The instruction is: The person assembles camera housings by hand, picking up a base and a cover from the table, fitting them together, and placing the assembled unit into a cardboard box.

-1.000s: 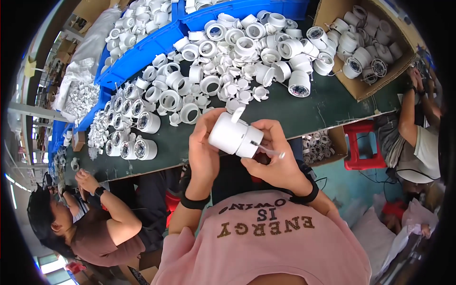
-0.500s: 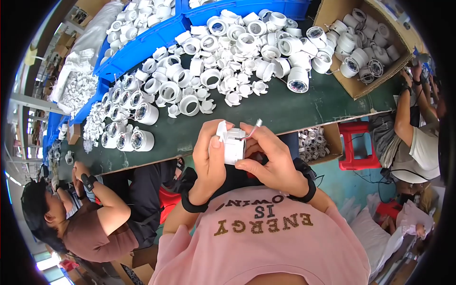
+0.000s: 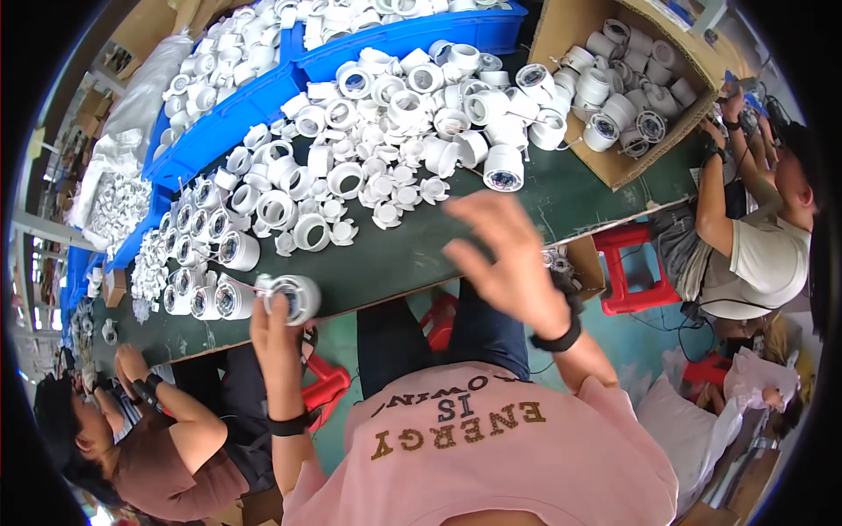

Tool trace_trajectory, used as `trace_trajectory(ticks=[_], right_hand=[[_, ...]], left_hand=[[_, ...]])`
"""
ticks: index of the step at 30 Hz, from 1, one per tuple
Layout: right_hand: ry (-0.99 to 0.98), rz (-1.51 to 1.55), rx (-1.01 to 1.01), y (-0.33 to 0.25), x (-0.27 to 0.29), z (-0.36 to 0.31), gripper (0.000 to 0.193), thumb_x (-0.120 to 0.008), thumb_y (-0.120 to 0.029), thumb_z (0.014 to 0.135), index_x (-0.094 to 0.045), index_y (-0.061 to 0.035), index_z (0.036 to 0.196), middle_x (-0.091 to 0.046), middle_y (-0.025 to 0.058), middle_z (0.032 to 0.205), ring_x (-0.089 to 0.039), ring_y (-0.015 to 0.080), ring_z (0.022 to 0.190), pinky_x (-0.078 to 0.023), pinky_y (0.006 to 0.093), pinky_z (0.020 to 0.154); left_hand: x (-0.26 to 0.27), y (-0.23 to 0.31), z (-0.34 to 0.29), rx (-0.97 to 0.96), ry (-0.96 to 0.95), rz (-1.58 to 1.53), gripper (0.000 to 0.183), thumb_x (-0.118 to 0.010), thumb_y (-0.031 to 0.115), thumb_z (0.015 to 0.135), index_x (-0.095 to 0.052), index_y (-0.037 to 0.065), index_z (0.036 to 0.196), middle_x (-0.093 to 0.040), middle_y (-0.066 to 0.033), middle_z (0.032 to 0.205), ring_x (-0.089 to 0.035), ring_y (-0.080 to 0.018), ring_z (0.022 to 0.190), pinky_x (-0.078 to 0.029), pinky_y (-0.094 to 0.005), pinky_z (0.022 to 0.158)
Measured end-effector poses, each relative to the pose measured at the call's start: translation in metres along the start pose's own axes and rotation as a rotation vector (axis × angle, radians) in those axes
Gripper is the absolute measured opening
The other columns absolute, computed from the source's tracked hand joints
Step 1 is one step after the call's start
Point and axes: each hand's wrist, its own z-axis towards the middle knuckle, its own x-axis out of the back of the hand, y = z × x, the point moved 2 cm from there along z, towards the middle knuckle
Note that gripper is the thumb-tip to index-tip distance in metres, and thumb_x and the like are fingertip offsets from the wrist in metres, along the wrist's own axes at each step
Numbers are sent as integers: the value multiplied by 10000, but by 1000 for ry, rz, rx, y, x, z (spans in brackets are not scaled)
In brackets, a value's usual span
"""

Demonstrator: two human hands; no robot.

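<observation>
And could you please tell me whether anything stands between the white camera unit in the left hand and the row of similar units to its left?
Only the fingers of the left hand, at the left side of the white camera unit; no other object shows between it and the row's nearest unit.

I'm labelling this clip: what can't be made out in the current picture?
Head view:
White lens unit: underside, turned away and partly covered by the left hand.
Right hand: finger outlines, blurred.
Carton below the table: contents, partly hidden by tabletop and right hand.
Rear blue bin: far side, cut off by upper edge.
</observation>
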Motion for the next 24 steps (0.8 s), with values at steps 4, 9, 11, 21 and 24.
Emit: trace_trajectory(ticks=[4,9,11,21,24], right_hand=[[51,-469,-60,52,14,20,527,-722,-32,692,-599,-154,1190,-480,187,1193,-523,355,1022,-461,405,848],[58,-365,-177,93,2,17,581,-736,-50,694,-518,-154,1223,-413,249,1241,-464,452,1106,-442,442,891],[89,-323,-240,89,3,14,559,-730,-37,693,-524,-144,1202,-436,219,1208,-486,436,1069,-441,441,881],[286,-114,-393,77,-9,-20,598,-651,-29,705,-427,25,1257,-511,206,1210,-524,330,1100,-392,384,965],[273,-131,-376,89,-9,-23,611,-660,-112,721,-416,47,1258,-521,218,1230,-543,306,1089,-404,375,958]], left_hand=[[59,4,28,-94,105,460,296,-600,265,916,-591,-5,1035,-584,-22,843,-548,-59,714,-476,-228,563],[51,29,55,-552,388,1264,204,-681,182,817,-664,22,942,-633,-93,764,-572,-188,582,-460,-289,593],[44,55,71,-627,391,1175,195,-683,158,809,-663,19,945,-634,-93,775,-580,-180,609,-461,-287,599],[0,109,398,-884,119,1367,367,-643,156,750,-620,32,1094,-626,-228,1002,-615,-382,911,-491,-448,823],[-13,106,502,-630,-242,1643,443,-566,74,695,-620,64,1135,-619,-232,1103,-577,-385,1053,-448,-421,934]])
